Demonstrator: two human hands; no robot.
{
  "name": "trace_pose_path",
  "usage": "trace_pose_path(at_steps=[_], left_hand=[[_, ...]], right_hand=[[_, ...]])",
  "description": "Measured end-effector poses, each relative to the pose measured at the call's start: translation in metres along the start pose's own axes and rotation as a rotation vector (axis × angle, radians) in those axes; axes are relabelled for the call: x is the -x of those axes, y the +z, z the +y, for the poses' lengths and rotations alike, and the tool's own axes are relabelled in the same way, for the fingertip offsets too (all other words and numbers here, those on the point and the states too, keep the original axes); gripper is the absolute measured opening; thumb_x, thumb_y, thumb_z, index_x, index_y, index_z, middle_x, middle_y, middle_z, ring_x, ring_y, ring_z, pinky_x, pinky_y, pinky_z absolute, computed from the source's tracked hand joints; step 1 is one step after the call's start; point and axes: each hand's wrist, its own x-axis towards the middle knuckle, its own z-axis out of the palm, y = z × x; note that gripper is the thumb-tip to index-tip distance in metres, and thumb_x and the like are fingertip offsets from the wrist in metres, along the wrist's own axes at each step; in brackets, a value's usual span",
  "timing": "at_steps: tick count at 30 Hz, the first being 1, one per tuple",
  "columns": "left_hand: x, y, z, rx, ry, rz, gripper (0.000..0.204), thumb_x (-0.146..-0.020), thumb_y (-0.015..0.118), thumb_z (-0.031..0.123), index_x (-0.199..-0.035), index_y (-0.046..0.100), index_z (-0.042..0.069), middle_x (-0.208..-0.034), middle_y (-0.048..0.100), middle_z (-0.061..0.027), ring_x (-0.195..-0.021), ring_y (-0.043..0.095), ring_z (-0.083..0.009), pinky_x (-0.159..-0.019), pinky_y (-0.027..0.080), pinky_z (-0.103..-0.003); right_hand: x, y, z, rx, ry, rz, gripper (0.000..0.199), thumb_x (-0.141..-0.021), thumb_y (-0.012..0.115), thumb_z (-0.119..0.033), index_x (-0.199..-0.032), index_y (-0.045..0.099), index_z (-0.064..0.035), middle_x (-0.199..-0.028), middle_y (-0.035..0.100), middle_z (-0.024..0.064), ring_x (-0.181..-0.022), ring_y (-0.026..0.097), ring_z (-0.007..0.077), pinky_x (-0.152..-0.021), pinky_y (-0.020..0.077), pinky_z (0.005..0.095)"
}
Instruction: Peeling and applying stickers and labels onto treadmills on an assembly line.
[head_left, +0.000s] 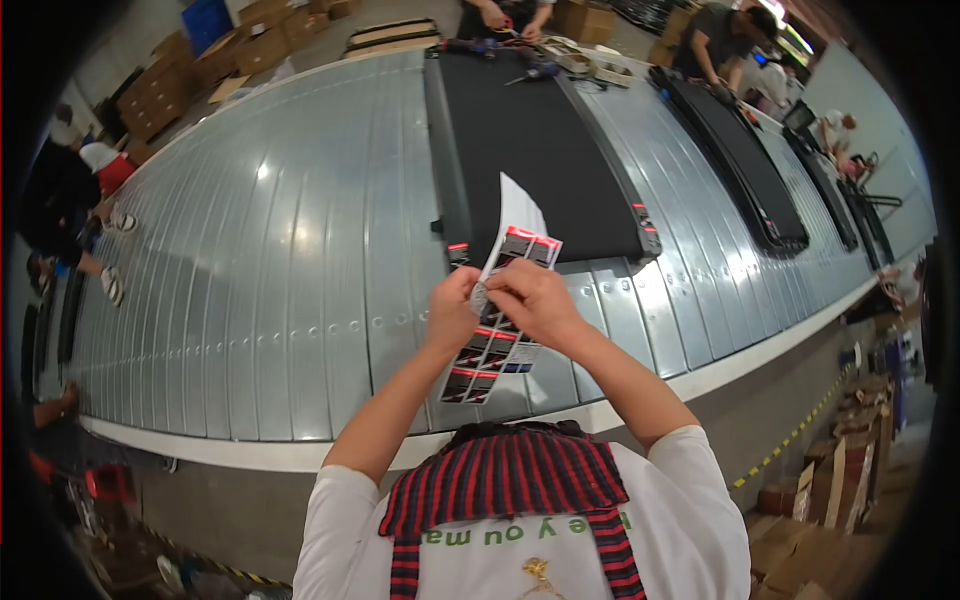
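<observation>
My left hand [453,312] is closed on the left edge of a sheet of stickers [485,365], printed in black and red on white backing. Across from it, my right hand [540,302] pinches at the middle of the same sheet, its fingertips close to the left thumb. A small greyish piece shows between the fingertips; whether it is peeled off I cannot tell. The sheet's white upper end curls up over a black treadmill deck [530,130], which lies just beyond my hands. Red-and-black labels sit on the deck's near left corner [458,253] and near right corner [645,228].
The deck rests on a ribbed metal conveyor [270,250] with a white near rail [240,452]. More black decks [735,160] stand farther right, a co-worker [718,45] bending over one. Tools [535,72] lie at the deck's far end. Cardboard [800,540] is stacked at lower right.
</observation>
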Motion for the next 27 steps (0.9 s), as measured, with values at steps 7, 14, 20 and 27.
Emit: trace_pose_path(at_steps=[7,14,20,27], left_hand=[[0.008,-0.009,-0.037,0.063,-0.300,0.096,0.012,-0.078,0.060,0.009,-0.081,0.052,0.001,-0.070,0.058,-0.0053,-0.064,0.052,-0.0073,-0.057,0.042,-0.023],[0.003,-0.090,-0.014,-0.221,-0.513,-0.430,0.020,-0.077,0.060,0.017,-0.087,0.058,0.000,-0.070,0.057,-0.0075,-0.067,0.052,-0.0114,-0.063,0.043,-0.027],[-0.030,-0.092,-0.035,-0.081,-0.793,-0.669,0.024,-0.075,0.061,0.018,-0.094,0.061,0.003,-0.076,0.061,-0.0121,-0.069,0.057,-0.0165,-0.065,0.045,-0.029],[-0.021,-0.059,-0.149,-1.085,-0.205,-0.648,0.010,-0.073,0.053,0.011,-0.081,0.059,0.011,-0.071,0.058,-0.0091,-0.070,0.057,-0.0278,-0.061,0.044,-0.040]], right_hand=[[0.011,-0.006,0.014,-0.149,0.104,-0.015,0.006,-0.070,0.060,-0.004,-0.074,0.056,-0.0024,-0.064,0.050,0.0066,-0.056,0.051,0.0164,-0.050,0.0415,0.0264],[0.019,-0.082,0.077,-0.490,0.451,0.160,0.004,-0.076,0.059,-0.001,-0.076,0.055,-0.0026,-0.070,0.051,-0.0032,-0.063,0.048,0.0037,-0.058,0.0403,0.0178],[-0.016,-0.064,0.139,-0.686,0.630,-0.020,0.008,-0.080,0.056,-0.011,-0.077,0.055,-0.0039,-0.063,0.049,-0.0030,-0.058,0.044,0.0031,-0.052,0.0376,0.0186],[-0.071,0.035,0.180,-0.677,0.880,-0.275,0.012,-0.081,0.056,-0.015,-0.075,0.053,-0.0046,-0.063,0.049,-0.0015,-0.053,0.044,0.0050,-0.047,0.0371,0.0197]])
